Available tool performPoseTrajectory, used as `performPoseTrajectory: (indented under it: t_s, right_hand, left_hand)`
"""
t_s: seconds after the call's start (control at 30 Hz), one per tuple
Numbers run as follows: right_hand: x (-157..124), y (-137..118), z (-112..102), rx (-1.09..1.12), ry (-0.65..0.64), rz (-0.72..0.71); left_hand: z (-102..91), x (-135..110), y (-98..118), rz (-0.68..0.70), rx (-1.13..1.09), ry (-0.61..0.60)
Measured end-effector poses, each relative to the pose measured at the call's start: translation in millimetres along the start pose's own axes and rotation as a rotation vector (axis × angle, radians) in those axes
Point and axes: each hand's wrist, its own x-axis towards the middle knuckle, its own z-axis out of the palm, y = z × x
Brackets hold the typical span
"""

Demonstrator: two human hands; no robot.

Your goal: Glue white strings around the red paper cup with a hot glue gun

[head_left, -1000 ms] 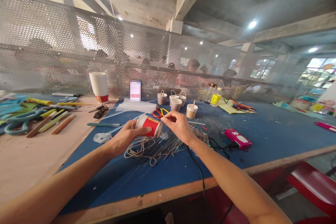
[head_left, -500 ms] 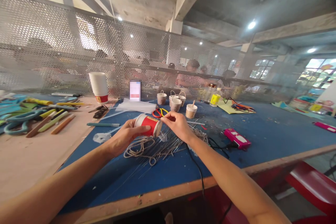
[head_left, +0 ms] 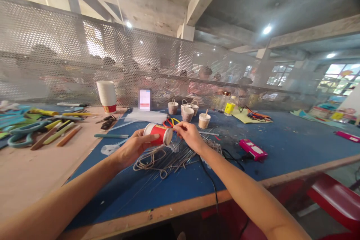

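A red and white paper cup (head_left: 161,133) lies on its side in the air, with the fingers of my left hand (head_left: 137,143) wrapped round it. Beside its right end, my right hand (head_left: 189,134) is pinched; whatever is between those fingertips is too small to make out. Below both hands, a bundle of thin metal wires (head_left: 176,163) and loops of beige cord (head_left: 149,158) lie on the blue table mat. Red and yellow handled pliers (head_left: 170,122) rest just behind the cup.
Several small cord-handled buckets (head_left: 187,113) and a cup with a stick (head_left: 204,120) stand behind. A paper-cup stack (head_left: 106,95), phone (head_left: 144,100), scissors (head_left: 26,133) and wooden tools (head_left: 69,136) are left. A magenta device (head_left: 253,149) with a black cable lies right. Perforated metal screen (head_left: 157,56) backs the table.
The cup has turned slightly, so its right end faces me more. My right hand stays pinched beside it and has shifted very little. The camera view has tilted slightly.
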Motion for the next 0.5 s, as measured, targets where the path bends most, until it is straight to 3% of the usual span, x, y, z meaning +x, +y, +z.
performPoseTrajectory:
  t_s: [0.3,0.5]
  right_hand:
    - [-5.8,-8.2,1.1,-0.015,-0.075,-0.046]
    - [-5.1,-0.4,3.7,-0.143,-0.012,-0.127]
  left_hand:
    - [-2.9,1.8,1.8,0.087,0.022,-0.003]
    - [-2.9,0.5,0.1,0.029,0.03,-0.052]
